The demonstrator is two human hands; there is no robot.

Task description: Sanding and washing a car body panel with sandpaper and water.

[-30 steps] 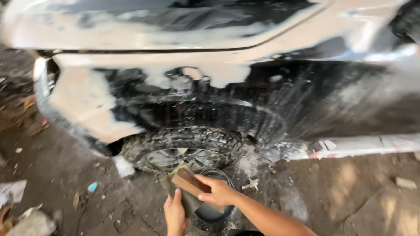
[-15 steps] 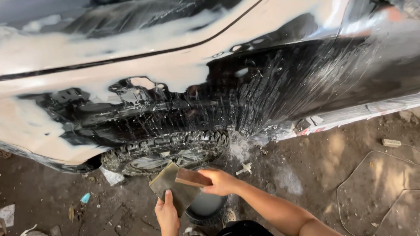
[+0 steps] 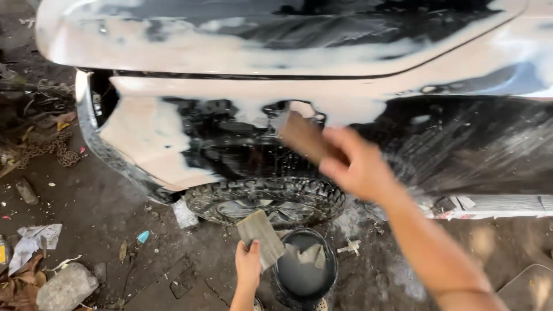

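Brown sanding block (image 3: 305, 137), flat and rectangular, sat gripped in the right hand (image 3: 354, 164), blurred, pressed at the car's wheel arch just above the tire (image 3: 266, 198). Left hand (image 3: 249, 265) was closed on a grey sheet of abrasive paper (image 3: 260, 237), below the tire, beside a round dark bucket (image 3: 304, 266) of murky water w/ a rag in it. Progress, as I'd judge it: car body (image 3: 173, 138) wore large matte white patches of filler or primer, approx. half; glossy wet black paint to the right of the tire looked not yet worked. Dirt floor (image 3: 103, 213) w/ litter, rocks, rough and damp.
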